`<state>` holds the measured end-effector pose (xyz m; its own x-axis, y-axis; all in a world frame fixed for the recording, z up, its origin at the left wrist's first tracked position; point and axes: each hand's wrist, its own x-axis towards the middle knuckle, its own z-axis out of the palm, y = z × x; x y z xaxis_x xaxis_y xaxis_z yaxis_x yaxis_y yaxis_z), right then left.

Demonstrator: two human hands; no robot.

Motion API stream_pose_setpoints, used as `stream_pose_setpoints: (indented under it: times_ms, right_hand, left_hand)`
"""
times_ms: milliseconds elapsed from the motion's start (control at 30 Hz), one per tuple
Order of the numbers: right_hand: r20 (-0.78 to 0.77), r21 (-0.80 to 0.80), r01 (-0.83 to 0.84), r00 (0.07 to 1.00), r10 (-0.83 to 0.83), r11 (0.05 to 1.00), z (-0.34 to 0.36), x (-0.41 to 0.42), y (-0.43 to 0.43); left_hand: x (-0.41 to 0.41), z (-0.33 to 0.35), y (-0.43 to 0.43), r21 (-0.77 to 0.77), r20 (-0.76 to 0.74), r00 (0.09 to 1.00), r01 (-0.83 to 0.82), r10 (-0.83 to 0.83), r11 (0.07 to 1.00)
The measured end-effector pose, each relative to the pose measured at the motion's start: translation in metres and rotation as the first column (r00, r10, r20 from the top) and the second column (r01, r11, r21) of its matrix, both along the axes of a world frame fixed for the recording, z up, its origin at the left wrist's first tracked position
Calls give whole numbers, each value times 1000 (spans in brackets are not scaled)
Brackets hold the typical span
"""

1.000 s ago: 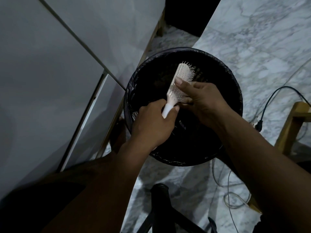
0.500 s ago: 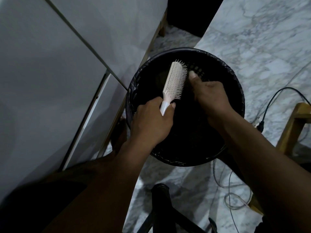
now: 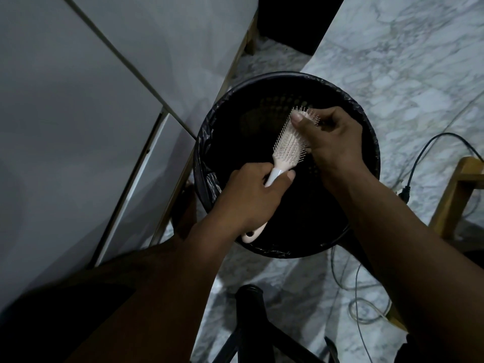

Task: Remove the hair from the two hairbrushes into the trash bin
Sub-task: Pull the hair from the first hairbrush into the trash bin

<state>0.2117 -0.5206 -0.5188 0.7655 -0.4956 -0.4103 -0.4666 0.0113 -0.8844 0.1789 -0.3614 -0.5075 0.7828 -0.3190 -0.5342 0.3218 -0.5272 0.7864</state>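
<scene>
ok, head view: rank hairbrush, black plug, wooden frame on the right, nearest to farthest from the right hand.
1. hairbrush: under the right hand, over the trash bin.
2. black plug: on the floor, right of the bin.
3. wooden frame: farther right, at the edge.

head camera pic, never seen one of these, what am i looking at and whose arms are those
The camera sits on a person's head and looks forward and down, so the two arms belong to the wearer. There is no robot here, only bare hands. Below them on a marble floor stands a round black bin lined with a bag. The left hand is closed around the handle of a pale hairbrush, held over the bin. The right hand rests on the bristles near the tip, thumb on top, apparently picking hair out. A cable lies on the floor at right, and a white cabinet fills the left.
</scene>
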Motion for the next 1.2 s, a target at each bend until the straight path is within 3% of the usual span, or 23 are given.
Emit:
stream_pose_setpoints:
  times_ms: [167, 333, 367, 433, 533, 600, 833, 1067, 1200]
  right_hand:
    - [-41, -27, 135, 990, -136, 990, -10, -2, -9]
    - [-328, 312, 354, 911, -250, 882, 0, 0, -12]
    - [-320, 342, 291, 930, -180, 894, 1, 1, -13]
    - [-221, 303, -4, 972, 75, 953, 2, 1, -14]
    - [-150, 88, -423, 890, 431, 902, -2, -5, -8]
    - [-146, -21, -481, 869, 473, 877, -5, -6, -5]
    - [-107, 116, -251, 959, 263, 961, -17, -12, -14]
    - [-117, -15, -88, 989, 86, 996, -28, -8, -16]
    - [-163, -7, 0, 987, -1, 1000, -38, -11, -16]
  left_hand:
    - [1, 1, 1, 14, -11, 997, 78, -77, 997]
    - [2, 1, 2, 50, -74, 995, 77, -73, 996]
    - [3, 0, 3, 69, -83, 995, 53, -47, 996]
    - [6, -1, 6, 132, -90, 996, -2, 14, 991]
    - [9, -2, 8, 199, -87, 995, -29, 47, 980]
    - [8, -2, 8, 202, -83, 996, -4, 21, 979]
    - [4, -2, 7, 174, -24, 995, 104, -102, 979]
    - [-1, 1, 6, 144, -46, 992, 121, -116, 982]
    - [-2, 1, 8, 157, -66, 989, 139, -130, 978]
